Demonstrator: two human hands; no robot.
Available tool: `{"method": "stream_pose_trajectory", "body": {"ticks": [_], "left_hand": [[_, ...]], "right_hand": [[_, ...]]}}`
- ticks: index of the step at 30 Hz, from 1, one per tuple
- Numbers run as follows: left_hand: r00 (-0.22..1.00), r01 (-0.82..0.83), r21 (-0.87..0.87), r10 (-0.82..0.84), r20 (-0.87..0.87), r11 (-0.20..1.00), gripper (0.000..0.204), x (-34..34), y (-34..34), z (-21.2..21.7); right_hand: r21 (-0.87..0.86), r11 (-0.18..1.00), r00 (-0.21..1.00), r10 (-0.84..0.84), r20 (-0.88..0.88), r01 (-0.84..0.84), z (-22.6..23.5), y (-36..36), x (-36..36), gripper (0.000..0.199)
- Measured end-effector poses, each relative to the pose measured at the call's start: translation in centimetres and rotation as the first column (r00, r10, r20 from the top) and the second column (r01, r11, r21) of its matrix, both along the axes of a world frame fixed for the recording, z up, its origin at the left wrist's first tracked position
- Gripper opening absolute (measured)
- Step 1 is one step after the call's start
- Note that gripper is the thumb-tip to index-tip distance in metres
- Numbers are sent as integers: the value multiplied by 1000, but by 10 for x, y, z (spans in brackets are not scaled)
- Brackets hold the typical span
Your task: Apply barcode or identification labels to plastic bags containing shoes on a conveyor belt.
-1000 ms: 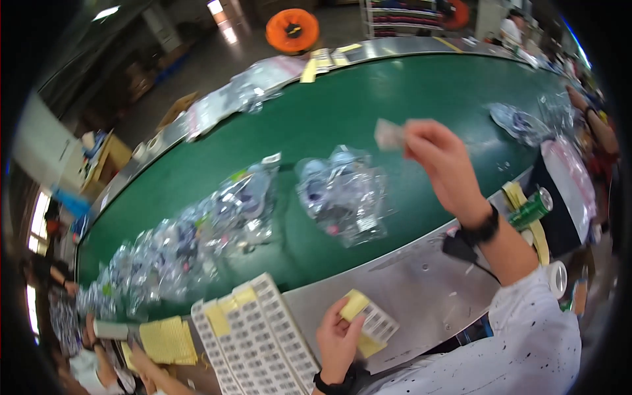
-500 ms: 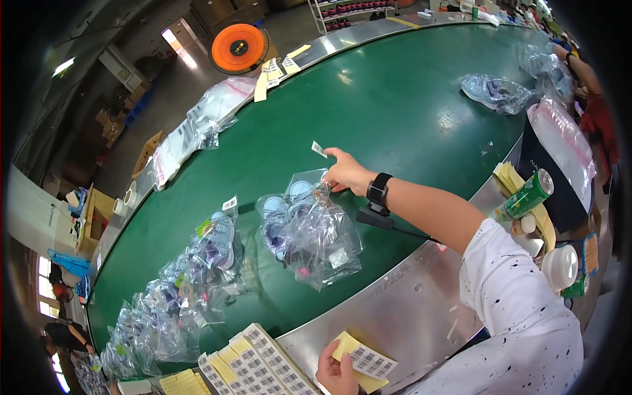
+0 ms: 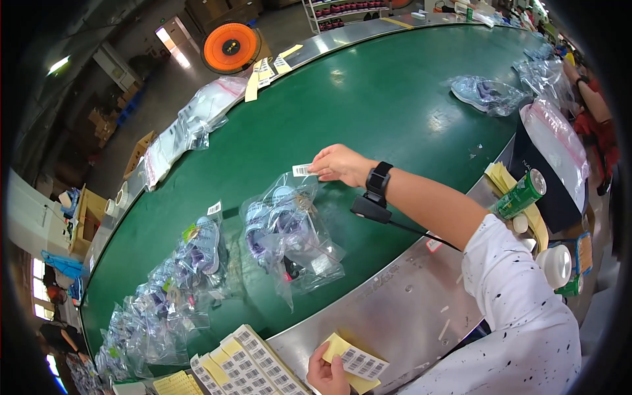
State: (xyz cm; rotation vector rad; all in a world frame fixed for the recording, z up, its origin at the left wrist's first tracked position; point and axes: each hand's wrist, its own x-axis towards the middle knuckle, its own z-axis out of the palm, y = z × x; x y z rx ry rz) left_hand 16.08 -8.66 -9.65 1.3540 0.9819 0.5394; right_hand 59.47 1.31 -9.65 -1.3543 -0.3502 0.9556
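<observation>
Before you runs a curved green conveyor belt [image 3: 368,99] with a steel rim [image 3: 395,309]. On the belt lie clear bags of shoes [image 3: 286,230], a row of more bags [image 3: 164,289] to your left, and another bagged shoe [image 3: 484,94] far right.

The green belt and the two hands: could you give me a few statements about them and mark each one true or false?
1. The right hand pinches a small white barcode label at the top edge of a clear bag. True.
2. The left hand is empty. False: it holds a yellow-backed sheet of labels.
3. The right wrist carries a black watch. True.
4. The clear bag lies on the metal rim of the table. False: it lies on the green belt.
5. A green can stands at the person's right. True.
</observation>
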Motion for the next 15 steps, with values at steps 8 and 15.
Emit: {"method": "stream_pose_trajectory", "body": {"ticks": [8, 15], "left_hand": [[1000, 5, -18, -5, 19, 1000, 33, 6, -5, 1], [996, 23, -13, -24, -83, 1000, 33, -5, 4, -12]], "right_hand": [[-44, 998, 991, 47, -127, -53, -21, 17, -6, 10], [50, 994, 961, -109, 253, 100, -24, 24, -26, 41]]}}
